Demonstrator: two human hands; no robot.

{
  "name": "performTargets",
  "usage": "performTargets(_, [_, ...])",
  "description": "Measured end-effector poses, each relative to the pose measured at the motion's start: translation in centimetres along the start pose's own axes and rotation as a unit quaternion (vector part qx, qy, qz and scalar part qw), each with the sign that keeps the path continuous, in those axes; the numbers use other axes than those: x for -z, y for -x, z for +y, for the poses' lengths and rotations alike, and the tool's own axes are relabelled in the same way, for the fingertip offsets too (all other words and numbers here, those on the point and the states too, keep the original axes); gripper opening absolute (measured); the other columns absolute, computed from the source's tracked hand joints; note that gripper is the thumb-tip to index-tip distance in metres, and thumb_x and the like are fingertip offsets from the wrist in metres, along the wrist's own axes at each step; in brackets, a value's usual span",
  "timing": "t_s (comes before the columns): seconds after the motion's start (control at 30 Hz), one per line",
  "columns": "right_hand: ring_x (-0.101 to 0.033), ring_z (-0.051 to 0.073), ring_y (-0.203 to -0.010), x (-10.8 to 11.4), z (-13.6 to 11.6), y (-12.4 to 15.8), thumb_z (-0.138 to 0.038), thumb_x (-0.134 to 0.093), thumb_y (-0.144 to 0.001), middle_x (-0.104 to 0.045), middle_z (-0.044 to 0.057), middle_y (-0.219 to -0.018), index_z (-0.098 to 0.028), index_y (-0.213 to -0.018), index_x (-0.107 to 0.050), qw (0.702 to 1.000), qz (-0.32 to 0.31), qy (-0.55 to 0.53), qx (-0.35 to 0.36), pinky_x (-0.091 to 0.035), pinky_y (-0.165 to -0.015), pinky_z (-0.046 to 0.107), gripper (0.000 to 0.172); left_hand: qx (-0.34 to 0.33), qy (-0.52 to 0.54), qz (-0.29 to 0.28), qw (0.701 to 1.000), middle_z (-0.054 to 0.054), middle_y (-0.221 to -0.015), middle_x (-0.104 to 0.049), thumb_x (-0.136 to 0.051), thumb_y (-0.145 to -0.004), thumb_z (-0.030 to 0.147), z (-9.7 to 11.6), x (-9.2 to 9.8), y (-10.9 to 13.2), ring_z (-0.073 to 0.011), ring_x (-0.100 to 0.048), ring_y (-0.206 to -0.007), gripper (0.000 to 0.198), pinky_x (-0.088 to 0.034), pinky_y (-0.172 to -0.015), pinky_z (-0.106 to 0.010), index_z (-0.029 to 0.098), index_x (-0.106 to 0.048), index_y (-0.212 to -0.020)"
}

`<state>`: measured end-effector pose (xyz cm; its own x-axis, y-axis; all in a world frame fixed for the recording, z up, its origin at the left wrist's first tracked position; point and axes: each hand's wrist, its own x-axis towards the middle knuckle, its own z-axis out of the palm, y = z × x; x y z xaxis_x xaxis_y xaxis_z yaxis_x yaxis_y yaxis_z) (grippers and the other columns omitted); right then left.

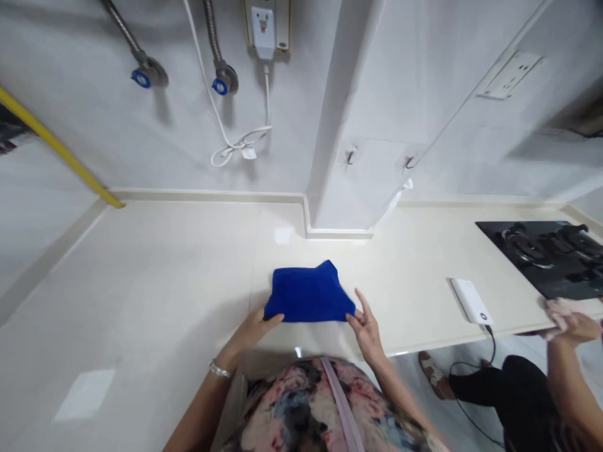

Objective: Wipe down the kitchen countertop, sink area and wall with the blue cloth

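A blue cloth [308, 294] is stretched between my two hands just over the pale countertop [179, 276]. My left hand [257, 328] pinches its near left corner, thumb on top and the other fingers hidden underneath. At the near right corner my right hand [366, 326] grips the cloth between thumb and fingers, with one finger sticking out away from it. The far edge of the cloth is uneven, with a raised peak toward the right.
A white power bank [471, 301] with a black cable lies on the counter to the right, near a black gas hob [546, 254]. Another person's hand [577, 326] holds a pale cloth at the counter edge. A wall pillar [351, 188] juts out ahead; a yellow pipe [61, 150] stands left.
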<state>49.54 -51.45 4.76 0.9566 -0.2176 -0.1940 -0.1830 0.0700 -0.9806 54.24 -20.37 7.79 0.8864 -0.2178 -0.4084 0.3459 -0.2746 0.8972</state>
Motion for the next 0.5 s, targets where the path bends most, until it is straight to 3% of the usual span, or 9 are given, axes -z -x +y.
performTargets(0.07, [-0.065,0.02,-0.072,1.0,3.0,1.1,-0.051,-0.075,-0.079,-0.072,0.0,-0.076,-0.019,-0.132,-0.069,0.995,-0.021,0.089,-0.025,-0.058,-0.083,0.037,0.062,0.038,0.0,0.0,0.999,-0.008,-0.082,-0.076,-0.084,-0.071,0.05,-2.9,-0.9,0.2,-0.0316,-0.07,-0.084,0.033,-0.056,-0.081,-0.039,0.018,-0.077,-0.079])
performTargets(0.17, [-0.07,0.023,-0.089,2.4,4.6,1.4,-0.049,-0.07,-0.084,-0.078,0.005,-0.1,-0.023,-0.119,-0.077,0.973,-0.043,0.221,0.047,-0.058,-0.093,0.04,0.044,0.018,0.042,0.028,0.999,-0.009,-0.094,-0.078,-0.088,-0.067,0.046,-3.6,-0.9,-0.1,-0.0322,-0.071,-0.094,0.038,-0.056,-0.09,-0.04,0.02,-0.077,-0.092])
performTargets(0.23, [-0.071,0.025,-0.102,2.9,3.9,0.5,-0.048,-0.067,-0.088,-0.077,0.007,-0.114,-0.026,-0.118,-0.078,0.956,-0.05,0.268,0.112,-0.055,-0.1,0.041,0.039,0.004,0.046,0.059,0.997,-0.01,-0.099,-0.078,-0.094,-0.061,0.041,-2.3,-0.2,-1.0,-0.0345,-0.071,-0.101,0.048,-0.055,-0.097,-0.043,0.022,-0.076,-0.102])
performTargets(0.37, [-0.071,0.023,-0.081,2.0,0.4,-3.0,-0.053,-0.067,-0.092,-0.078,0.006,-0.092,-0.027,-0.113,-0.078,0.936,-0.028,0.311,0.161,-0.058,-0.088,0.037,0.035,-0.017,0.024,0.099,0.995,-0.008,-0.088,-0.073,-0.097,-0.056,0.03,1.9,1.3,-3.6,-0.0415,-0.067,-0.112,0.051,-0.045,-0.113,-0.054,0.024,-0.077,-0.103])
performTargets(0.43, [-0.071,0.023,-0.08,1.1,-1.2,-5.1,-0.056,-0.066,-0.092,-0.078,0.007,-0.094,-0.025,-0.122,-0.074,0.932,0.01,0.317,0.174,-0.058,-0.084,0.036,0.044,-0.044,0.042,0.147,0.987,-0.007,-0.085,-0.071,-0.094,-0.061,0.024,3.9,1.4,-5.0,-0.0433,-0.06,-0.126,0.04,-0.032,-0.123,-0.058,0.024,-0.076,-0.098])
performTargets(0.5, [-0.072,0.022,-0.085,0.8,-2.0,-6.9,-0.058,-0.061,-0.094,-0.076,0.011,-0.113,-0.021,-0.14,-0.063,0.934,0.049,0.302,0.183,-0.059,-0.082,0.036,0.06,-0.102,0.091,0.23,0.963,-0.009,-0.095,-0.07,-0.088,-0.067,0.019,5.2,0.7,-6.3,-0.0422,-0.045,-0.144,0.032,-0.016,-0.131,-0.058,0.024,-0.076,-0.096])
